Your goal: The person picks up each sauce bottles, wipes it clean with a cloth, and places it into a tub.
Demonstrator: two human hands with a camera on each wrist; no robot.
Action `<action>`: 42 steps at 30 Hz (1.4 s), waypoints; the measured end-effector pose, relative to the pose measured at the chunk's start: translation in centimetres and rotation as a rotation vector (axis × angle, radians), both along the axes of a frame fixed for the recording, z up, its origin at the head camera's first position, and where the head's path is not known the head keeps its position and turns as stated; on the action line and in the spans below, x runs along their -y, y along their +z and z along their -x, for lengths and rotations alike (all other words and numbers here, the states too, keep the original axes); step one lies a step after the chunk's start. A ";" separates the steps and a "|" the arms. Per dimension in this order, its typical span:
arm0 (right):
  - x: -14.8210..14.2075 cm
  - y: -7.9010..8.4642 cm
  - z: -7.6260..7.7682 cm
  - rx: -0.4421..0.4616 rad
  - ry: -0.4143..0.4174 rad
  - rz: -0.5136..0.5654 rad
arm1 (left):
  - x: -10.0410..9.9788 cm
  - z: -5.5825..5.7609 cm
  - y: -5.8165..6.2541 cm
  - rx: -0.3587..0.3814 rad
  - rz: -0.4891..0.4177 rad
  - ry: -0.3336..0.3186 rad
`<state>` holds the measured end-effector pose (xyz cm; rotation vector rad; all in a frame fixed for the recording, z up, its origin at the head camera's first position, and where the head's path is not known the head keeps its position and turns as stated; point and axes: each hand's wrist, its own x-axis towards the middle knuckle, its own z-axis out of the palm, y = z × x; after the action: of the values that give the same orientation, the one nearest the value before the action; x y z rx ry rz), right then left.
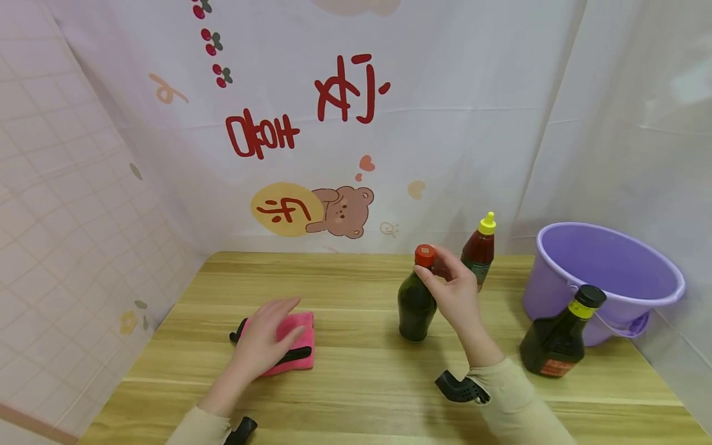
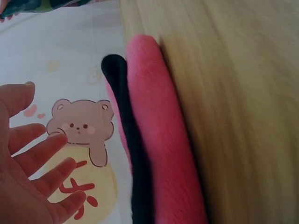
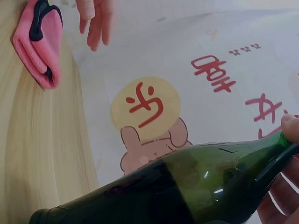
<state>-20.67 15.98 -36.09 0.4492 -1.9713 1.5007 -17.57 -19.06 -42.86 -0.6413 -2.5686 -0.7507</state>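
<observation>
Pink folded cloth (image 1: 305, 322) with a black band (image 1: 300, 353) lies under the left hand (image 1: 261, 340), whose fingers are spread loosely and hold nothing; the left wrist view shows them apart from the cloth. Its right edge comes out past the thumb.

The right hand (image 1: 456, 293) pinches a green glass bottle (image 1: 416, 309) by the neck, just below its red cap (image 1: 425, 254), thumb on the near side. The bottle stands nearly upright, on the inner side of that hand; whether its base touches the wooden table (image 1: 356, 383) I cannot tell.

Between the two hands runs a broad stretch of wood grain, and more of it lies nearer the body. Beyond both hands, the table's far edge meets a white sheet (image 1: 445, 154); its left edge slants past the left hand's outer side.

Room is tighter around the right hand: a red sauce bottle (image 1: 479, 247) with a yellow tip is just behind it, partly hidden, and farther out to its right are a dark bottle (image 1: 553, 343) with a black cap and a purple bucket (image 1: 538, 290).
</observation>
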 end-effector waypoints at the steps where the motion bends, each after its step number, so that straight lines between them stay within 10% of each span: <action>1: 0.4 0.5 -0.3 -0.001 0.004 -0.003 | 0.2 0.0 -0.1 -0.013 0.013 -0.001; 11: 2.5 2.1 -1.5 0.027 0.001 -0.041 | 1.8 -0.2 -0.8 -0.085 0.147 -0.079; 30: 4.0 1.3 -0.6 0.016 0.032 -0.044 | 3.3 -0.3 -1.4 0.080 0.277 -0.147; 42: 4.4 -0.2 1.2 0.066 0.029 -0.011 | 3.5 0.2 -1.7 0.052 0.318 -0.192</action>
<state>-21.84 11.59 -36.30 0.4397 -2.0326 1.5416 -17.77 -22.52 -44.54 -0.9894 -2.7267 -0.4207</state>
